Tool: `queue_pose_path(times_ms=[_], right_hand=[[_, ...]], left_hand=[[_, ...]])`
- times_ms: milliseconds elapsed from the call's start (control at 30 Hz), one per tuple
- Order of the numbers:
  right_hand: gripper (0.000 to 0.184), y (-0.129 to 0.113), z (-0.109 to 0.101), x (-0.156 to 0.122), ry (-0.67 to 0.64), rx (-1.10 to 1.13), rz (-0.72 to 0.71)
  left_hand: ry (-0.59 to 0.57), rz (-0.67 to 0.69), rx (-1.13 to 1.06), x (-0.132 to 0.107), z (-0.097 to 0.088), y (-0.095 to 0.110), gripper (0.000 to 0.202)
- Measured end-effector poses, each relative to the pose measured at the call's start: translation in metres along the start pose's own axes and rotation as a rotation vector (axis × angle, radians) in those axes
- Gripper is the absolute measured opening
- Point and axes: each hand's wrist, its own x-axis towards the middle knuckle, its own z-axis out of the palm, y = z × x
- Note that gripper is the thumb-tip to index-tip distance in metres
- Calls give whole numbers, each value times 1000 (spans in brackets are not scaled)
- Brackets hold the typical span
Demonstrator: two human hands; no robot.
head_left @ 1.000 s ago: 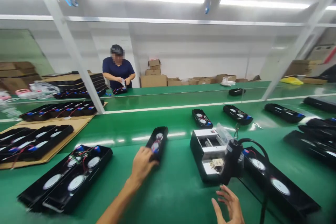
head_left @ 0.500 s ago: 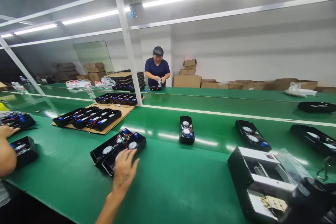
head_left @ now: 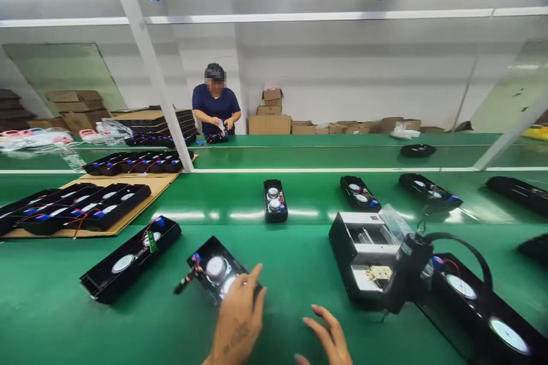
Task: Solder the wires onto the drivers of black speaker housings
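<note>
My left hand point(head_left: 240, 311) grips the near right end of a black speaker box point(head_left: 209, 251), which lies slanted in front of me. Two round pale speakers show inside it, one partly behind my fingers. From its left end a small circuit board point(head_left: 185, 282) hangs out on red and black wires. My right hand point(head_left: 327, 333) is just to the right, fingers apart and curved, holding nothing. Left of the gripped box lies another black speaker box point(head_left: 131, 259), with a green circuit board point(head_left: 151, 242) across one speaker.
On the right stands a black-and-silver machine point(head_left: 363, 251) with a dark cylindrical tool point(head_left: 409, 268) beside it. Several speaker boxes sit along the green bench, one at centre point(head_left: 275, 201). Cardboard point(head_left: 160, 194) bears more at left. A co-worker point(head_left: 216, 102) works opposite.
My left hand has drawn one speaker box rightward, apart from the other, and it is turned. My right hand has come into view. The camera view has swung right.
</note>
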Motion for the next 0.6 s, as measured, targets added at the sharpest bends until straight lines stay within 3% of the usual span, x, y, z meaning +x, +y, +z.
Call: queue_pose_path(times_ms=[100,200,300,400,500,600], right_hand=[[40,-22,13,12,85,-105,-168],[33,-40,-3,33,61,-170,-268],[14,-43,-38,58,-109,-153,-273],[9,-24,-73,80,-254,-179,-186],[5,-5,-98,93,-278,-203,-82],[23,-14,-105,93,-247,-163,-63]], left_hand=[[-134,275,-266,8,8,45,43],[-145,377,-389,16,-7,59,38],[-65,246,-403,23,-32,48,29],[-21,95,-354,23,-50,22,23],[-9,-9,-299,16,-52,-6,21],[-47,-73,-280,4,-43,-23,20]])
